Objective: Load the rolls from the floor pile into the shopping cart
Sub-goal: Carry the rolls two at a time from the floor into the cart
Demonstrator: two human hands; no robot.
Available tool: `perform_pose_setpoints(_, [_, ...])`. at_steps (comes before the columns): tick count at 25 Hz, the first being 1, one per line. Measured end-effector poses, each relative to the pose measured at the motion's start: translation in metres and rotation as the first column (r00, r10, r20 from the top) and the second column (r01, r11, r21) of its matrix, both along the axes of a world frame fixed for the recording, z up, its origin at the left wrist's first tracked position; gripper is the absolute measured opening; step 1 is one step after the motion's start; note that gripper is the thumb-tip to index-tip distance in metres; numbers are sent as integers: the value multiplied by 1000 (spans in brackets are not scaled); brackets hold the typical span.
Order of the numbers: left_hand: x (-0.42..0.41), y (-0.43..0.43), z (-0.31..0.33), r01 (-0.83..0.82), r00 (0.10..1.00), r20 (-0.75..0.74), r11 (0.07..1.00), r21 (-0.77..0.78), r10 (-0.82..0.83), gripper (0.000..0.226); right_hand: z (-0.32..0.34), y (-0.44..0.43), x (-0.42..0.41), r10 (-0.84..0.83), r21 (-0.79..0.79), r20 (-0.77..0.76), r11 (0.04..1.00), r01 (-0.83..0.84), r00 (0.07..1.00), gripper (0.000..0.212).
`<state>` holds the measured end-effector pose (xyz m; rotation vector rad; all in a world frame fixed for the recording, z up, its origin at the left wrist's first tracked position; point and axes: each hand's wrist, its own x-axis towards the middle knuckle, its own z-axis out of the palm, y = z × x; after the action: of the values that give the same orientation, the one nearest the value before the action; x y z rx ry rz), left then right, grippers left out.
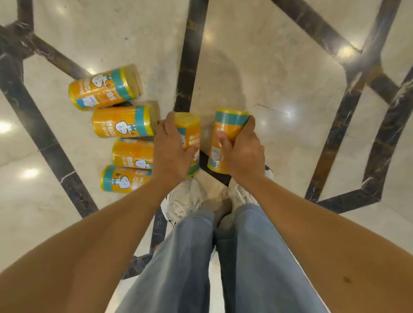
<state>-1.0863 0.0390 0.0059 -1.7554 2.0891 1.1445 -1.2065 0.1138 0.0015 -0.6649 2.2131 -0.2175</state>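
**Two rolls gripped, four lying on the floor**

Two orange rolls with teal bands are held, one in each hand, above the pale marble floor [281, 88]. The left hand [173, 153] is wrapped round the left roll [188, 124], with its fingers [170, 119] curled over the outer side and the thumb pressed on the printed label. The right hand [244, 154] is clenched round the right roll [228, 123] in the mirrored way, with the thumb laid along the near face. Both held rolls are pointed away from the person and are separated by a narrow gap, close to a dark inlay strip [189, 55] in the marble. Whether they are lifted clear of the floor cannot be told for certain from this overhead view.

Four more rolls are seen lying on their sides on the floor, to the left of the left hand, in a loose column. The farthest roll [105, 87] is tilted, with one end raised toward the upper right. The second roll [125, 121] is set just below it. The third roll [132, 153] is partly hidden behind the left hand. The nearest roll [123, 179] is partly covered by the left forearm.

White shoes [184, 201] and blue jeans [190, 267] are visible beneath the hands.
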Motion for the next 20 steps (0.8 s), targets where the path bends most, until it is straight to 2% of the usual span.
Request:
perform_pose_setpoints(2, [-11, -12, 45, -19, 999, -36, 1000, -9, 19, 83, 43, -15, -13, -43, -16, -15, 999, 42, 999, 75])
perform_pose_setpoints(5, [-37, -45, 136, 2, 991, -132, 998, -62, -10, 81, 130, -44, -30, -59, -146, -43, 988, 52, 997, 72])
perform_pose_setpoints(9, [-68, -92, 269, -80, 974, -223, 981, -175, 40, 81, 267, -93, -56, -45, -277, -54, 960, 28, 998, 72])
perform_pose_setpoints(12, [-87, -125, 393, -171, 930, -361, 950, -262, 68, 77, 391, -127, -79, -47, -400, -126, 916, -7, 991, 76])
perform_pose_setpoints(16, [-97, -171, 556, -179, 910, -415, 886, -428, -16, 80, 546, -165, -91, -90, -550, -193, 835, -32, 977, 77])
perform_pose_setpoints(20, [-88, -207, 719, -257, 876, -476, 755, -603, -83, 81, 705, -202, -95, -83, -734, -259, 665, -140, 962, 76])
